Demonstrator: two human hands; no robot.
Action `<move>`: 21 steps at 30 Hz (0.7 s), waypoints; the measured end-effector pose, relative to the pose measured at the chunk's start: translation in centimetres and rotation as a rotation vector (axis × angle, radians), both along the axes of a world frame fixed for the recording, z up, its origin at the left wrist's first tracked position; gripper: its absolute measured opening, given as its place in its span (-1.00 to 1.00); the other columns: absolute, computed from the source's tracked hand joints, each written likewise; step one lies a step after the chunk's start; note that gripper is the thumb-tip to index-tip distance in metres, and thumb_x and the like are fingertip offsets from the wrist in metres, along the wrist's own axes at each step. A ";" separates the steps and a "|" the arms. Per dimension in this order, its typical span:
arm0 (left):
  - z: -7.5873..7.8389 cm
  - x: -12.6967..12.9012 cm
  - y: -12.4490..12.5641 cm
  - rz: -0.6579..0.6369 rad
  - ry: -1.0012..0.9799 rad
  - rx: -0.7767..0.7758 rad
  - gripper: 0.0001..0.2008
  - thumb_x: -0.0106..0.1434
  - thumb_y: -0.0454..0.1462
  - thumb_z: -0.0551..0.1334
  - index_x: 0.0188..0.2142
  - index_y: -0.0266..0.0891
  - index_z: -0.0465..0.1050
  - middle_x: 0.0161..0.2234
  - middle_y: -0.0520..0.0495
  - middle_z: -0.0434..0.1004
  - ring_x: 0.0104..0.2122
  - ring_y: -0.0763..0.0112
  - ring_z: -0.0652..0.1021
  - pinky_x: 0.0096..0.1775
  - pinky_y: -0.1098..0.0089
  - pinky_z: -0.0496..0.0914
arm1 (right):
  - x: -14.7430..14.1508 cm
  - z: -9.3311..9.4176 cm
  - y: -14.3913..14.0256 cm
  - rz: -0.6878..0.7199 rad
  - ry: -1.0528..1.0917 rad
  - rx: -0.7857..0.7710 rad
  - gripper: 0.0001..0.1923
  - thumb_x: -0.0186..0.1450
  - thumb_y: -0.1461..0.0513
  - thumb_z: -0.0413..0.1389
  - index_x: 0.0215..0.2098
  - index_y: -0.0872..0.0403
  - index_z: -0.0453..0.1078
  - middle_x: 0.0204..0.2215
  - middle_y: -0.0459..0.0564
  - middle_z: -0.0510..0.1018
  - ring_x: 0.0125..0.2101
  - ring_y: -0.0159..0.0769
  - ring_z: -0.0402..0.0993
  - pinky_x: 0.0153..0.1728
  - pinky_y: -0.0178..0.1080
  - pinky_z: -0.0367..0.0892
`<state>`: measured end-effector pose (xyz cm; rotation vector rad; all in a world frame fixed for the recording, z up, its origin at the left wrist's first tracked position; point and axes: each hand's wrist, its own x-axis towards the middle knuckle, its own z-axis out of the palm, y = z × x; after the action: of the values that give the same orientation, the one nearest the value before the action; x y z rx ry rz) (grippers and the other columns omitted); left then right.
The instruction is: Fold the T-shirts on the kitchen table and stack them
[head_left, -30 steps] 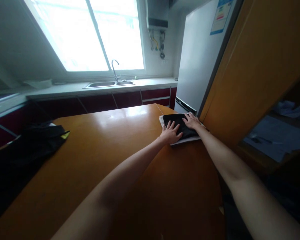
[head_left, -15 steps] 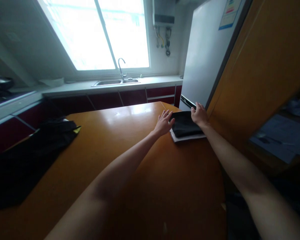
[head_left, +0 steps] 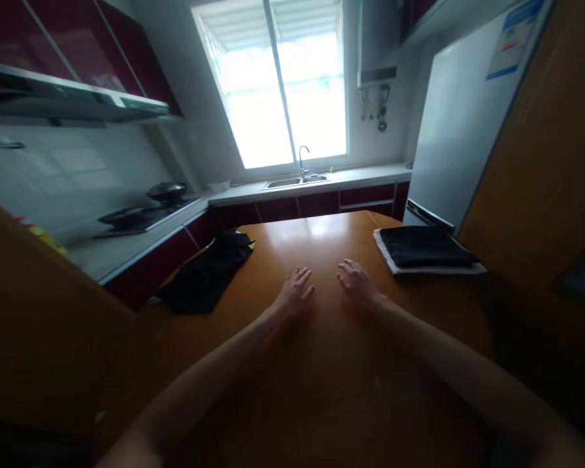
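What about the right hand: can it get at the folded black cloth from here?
Probably yes. The right hand looks open and free; the folded black cloth lies to its right, with nothing visible between them on the table.

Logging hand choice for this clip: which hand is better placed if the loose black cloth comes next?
Probably the left hand: it is open and nearer the loose black cloth. The right hand is farther from it and closer to the folded black cloth.
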<state>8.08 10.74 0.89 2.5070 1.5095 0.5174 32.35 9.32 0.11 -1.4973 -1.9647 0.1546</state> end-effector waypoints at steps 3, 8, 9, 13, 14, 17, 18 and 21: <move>0.2 -4.3 -2.4 0.071 0.042 -0.029 -0.42 0.44 -0.08 0.07 0.36 -0.23 0.20 0.40 -0.23 0.13 0.42 0.03 0.04 0.36 -0.10 -0.04 | -3.2 -0.7 -0.8 0.037 -0.028 -0.068 -0.57 0.45 0.15 -0.03 0.19 0.15 0.39 0.27 0.23 0.34 0.28 -0.08 0.23 0.25 -0.05 0.19; -0.6 -8.5 -4.8 0.153 0.066 -0.057 -0.41 0.43 -0.05 0.06 0.37 -0.21 0.19 0.42 -0.22 0.08 0.43 0.02 0.02 0.36 -0.12 -0.06 | -7.4 -1.4 -1.9 0.000 -0.067 -0.151 -0.56 0.46 0.14 -0.05 0.20 0.15 0.39 0.29 0.26 0.32 0.30 -0.06 0.21 0.27 -0.01 0.14; -0.8 -8.8 -5.0 0.151 0.078 -0.068 -0.42 0.43 -0.04 0.06 0.37 -0.20 0.20 0.42 -0.22 0.07 0.43 0.01 0.02 0.36 -0.13 -0.06 | -8.0 -1.6 -2.2 -0.013 -0.092 -0.167 -0.56 0.46 0.14 -0.06 0.20 0.15 0.39 0.30 0.27 0.31 0.31 -0.03 0.19 0.29 0.02 0.10; -1.3 -9.2 -5.5 0.111 0.109 -0.079 -0.43 0.42 -0.03 0.08 0.33 -0.18 0.26 0.42 -0.26 0.08 0.41 -0.01 0.08 0.33 -0.20 -0.04 | -9.3 -2.5 -3.1 -0.032 -0.224 -0.195 -0.55 0.45 0.14 -0.06 0.20 0.14 0.38 0.33 0.27 0.26 0.36 0.07 0.08 0.31 0.19 -0.05; -1.3 -9.2 -5.4 0.098 0.103 -0.069 -0.44 0.42 -0.03 0.09 0.32 -0.18 0.28 0.41 -0.26 0.10 0.40 -0.01 0.10 0.33 -0.20 -0.01 | -9.2 -2.6 -3.2 -0.030 -0.244 -0.195 -0.55 0.45 0.13 -0.05 0.21 0.14 0.37 0.34 0.27 0.26 0.36 0.07 0.07 0.31 0.19 -0.06; -0.8 -9.9 -4.7 0.069 0.048 -0.032 -0.53 0.40 -0.08 0.14 0.24 -0.15 0.40 0.34 -0.18 0.27 0.34 0.11 0.28 0.32 0.03 0.16 | -8.7 -3.1 -3.0 -0.020 -0.278 -0.189 -0.53 0.45 0.13 -0.06 0.26 0.11 0.33 0.35 0.22 0.25 0.36 0.01 0.08 0.32 0.13 -0.04; -0.5 -10.6 -4.2 0.094 0.024 -0.014 -0.56 0.39 -0.11 0.17 0.21 -0.13 0.43 0.31 -0.13 0.34 0.30 0.19 0.35 0.30 0.17 0.22 | -8.5 -3.3 -2.8 -0.015 -0.287 -0.185 -0.52 0.45 0.12 -0.06 0.27 0.10 0.32 0.35 0.21 0.25 0.36 0.00 0.09 0.32 0.12 -0.03; 0.5 -13.8 -2.7 0.280 -0.019 0.045 -0.59 0.35 -0.22 0.22 0.18 -0.16 0.46 0.24 -0.09 0.44 0.23 0.30 0.42 0.26 0.38 0.26 | -8.1 -3.6 -2.5 -0.003 -0.305 -0.174 -0.51 0.45 0.11 -0.08 0.27 0.11 0.32 0.35 0.20 0.25 0.35 0.02 0.10 0.31 0.13 0.00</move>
<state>-5.73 8.07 1.36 2.3257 1.8743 0.6198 24.26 6.79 -3.50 -1.7193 -2.2362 0.1021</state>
